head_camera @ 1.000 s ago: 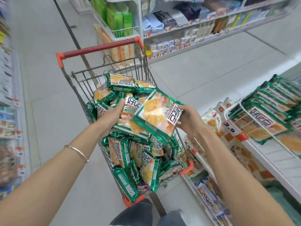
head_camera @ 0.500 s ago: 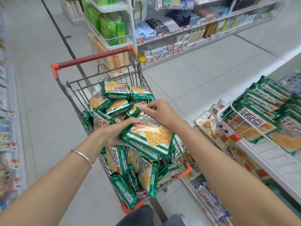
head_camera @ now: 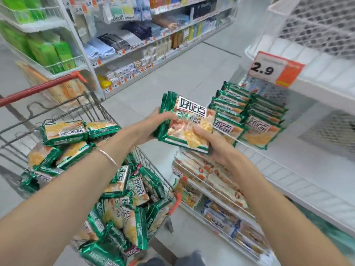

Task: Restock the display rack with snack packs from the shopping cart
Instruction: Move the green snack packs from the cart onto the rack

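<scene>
Snack packs (head_camera: 187,125), green-edged, small stack: clamped between left hand (head_camera: 153,124) and right hand (head_camera: 215,144), held above the aisle floor between shopping cart (head_camera: 99,110) at left, heaped with like packs, and display rack (head_camera: 299,169) at right, where matching packs stand beneath price tag (head_camera: 274,69).

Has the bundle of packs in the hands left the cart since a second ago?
Yes. The held packs have moved right, off the cart, and now sit in front of the rack's stocked packs.

Snack packs (head_camera: 187,124): glossy crinkled plastic film. Shopping cart (head_camera: 92,112): bare metal wire, red plastic handle. Display rack (head_camera: 307,169): white-coated wire.
</scene>
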### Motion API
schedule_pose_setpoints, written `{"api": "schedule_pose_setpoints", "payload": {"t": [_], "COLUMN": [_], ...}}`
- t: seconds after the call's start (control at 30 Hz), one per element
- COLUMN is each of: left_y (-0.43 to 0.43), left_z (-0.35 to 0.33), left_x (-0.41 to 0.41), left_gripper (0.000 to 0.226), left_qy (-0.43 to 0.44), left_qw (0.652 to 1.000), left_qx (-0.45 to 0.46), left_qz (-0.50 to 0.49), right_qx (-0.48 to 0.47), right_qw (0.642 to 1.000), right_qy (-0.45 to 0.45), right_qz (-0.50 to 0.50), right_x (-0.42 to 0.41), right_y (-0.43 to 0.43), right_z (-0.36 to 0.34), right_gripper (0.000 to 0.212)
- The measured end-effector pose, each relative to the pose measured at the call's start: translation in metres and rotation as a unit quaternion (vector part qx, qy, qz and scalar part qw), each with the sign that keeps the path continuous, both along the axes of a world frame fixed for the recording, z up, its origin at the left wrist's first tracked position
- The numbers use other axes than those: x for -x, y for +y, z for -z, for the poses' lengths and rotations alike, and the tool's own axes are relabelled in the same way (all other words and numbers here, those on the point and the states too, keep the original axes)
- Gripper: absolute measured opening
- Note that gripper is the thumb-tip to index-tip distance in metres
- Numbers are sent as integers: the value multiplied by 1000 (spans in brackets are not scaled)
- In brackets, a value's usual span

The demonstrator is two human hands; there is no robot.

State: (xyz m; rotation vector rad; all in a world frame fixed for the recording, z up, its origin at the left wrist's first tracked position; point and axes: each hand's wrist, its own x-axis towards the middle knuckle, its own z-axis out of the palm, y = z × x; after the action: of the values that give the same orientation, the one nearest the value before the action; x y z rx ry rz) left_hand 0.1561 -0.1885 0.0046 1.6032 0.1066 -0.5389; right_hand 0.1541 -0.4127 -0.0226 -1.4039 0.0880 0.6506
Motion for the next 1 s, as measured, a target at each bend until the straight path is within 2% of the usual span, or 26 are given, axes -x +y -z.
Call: {"api": "schedule_pose_setpoints", "payload": {"t": [0.07,0.13,0.27,0.4,0.47,0.53,0.6,0.67,0.73,0.8,0.87,0.93,1.0], "left_y": [-50,-101,-195,-261,-282,-292,-292,-285,-275,-269,-268,-267,-264], "left_z": [-16,-30,-37,-24,-10,6,21,38,55,65,68,68,68], "left_x": [-25,-45,-67,-89,-99,-107,-111,-116,-119,-122,-123,-124,-126], "left_gripper": [70,65,112,116,120,124,124,124,125,129,135,134,122], "left_qy": [-36,-74,-136,-162,-167,-201,-264,-296,-297,-308,-312,-291,-261], "left_qw": [997,990,976,956,943,904,839,788,766,759,754,749,744], "left_qx": [-19,-57,-114,-179,-216,-298,-406,-482,-514,-519,-514,-514,-524], "left_qz": [66,106,128,166,192,232,247,246,246,246,266,299,322], "right_qx": [14,65,163,220,227,252,270,284,310,307,248,116,45], "right_qw": [997,985,959,933,929,920,923,939,941,945,967,993,992], "right_qy": [-28,-75,-142,-189,-193,-199,-178,-138,-126,-114,-56,29,71], "right_qz": [72,144,184,212,221,226,207,136,55,-7,-29,19,89], "right_x": [-3,-7,-11,-7,-6,-10,-18,-31,-43,-48,-46,-41,-41], "right_y": [-45,-92,-178,-239,-256,-264,-265,-258,-254,-254,-259,-271,-278], "right_z": [-9,-14,-16,-8,8,28,49,68,85,85,72,61,60], "right_gripper": [42,44,83,70,71,82,96,96,96,86,65,51,49]}}
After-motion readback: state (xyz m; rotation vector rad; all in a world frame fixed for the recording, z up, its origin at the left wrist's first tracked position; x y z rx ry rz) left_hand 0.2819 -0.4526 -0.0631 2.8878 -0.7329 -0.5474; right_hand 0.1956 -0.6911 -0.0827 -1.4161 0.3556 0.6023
